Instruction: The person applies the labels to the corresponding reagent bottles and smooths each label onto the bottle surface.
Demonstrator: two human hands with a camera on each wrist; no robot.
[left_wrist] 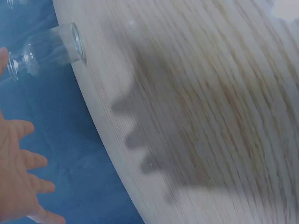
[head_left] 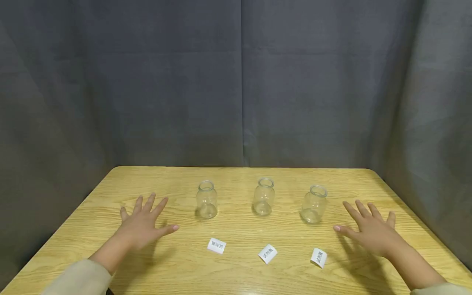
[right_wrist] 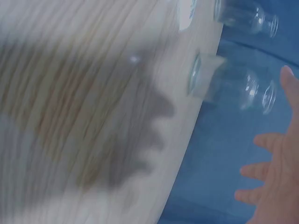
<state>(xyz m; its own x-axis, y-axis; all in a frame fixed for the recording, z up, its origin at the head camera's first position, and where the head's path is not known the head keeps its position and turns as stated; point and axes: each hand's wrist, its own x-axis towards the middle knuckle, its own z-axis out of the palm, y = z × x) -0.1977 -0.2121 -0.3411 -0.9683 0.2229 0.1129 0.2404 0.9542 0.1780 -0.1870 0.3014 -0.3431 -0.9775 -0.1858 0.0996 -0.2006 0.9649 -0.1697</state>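
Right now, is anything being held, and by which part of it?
Nothing is held: the left hand and right hand are both empty, fingers spread.

Pale wood-grained tabletop (right_wrist: 51, 102): slanting, crossed by a blurred dark hand shadow (right_wrist: 140, 140)
Nearer clear glass jar (right_wrist: 229, 86): flared rim, base on the tabletop
Second clear glass jar (right_wrist: 245, 17): just beyond
Small white paper slip (right_wrist: 187, 14): partly showing, beside the jars
Smooth blue cloth (right_wrist: 205, 158): behind both
Bare right hand (right_wrist: 280, 177): fingers spread, thumb by the nearer jar's mouth
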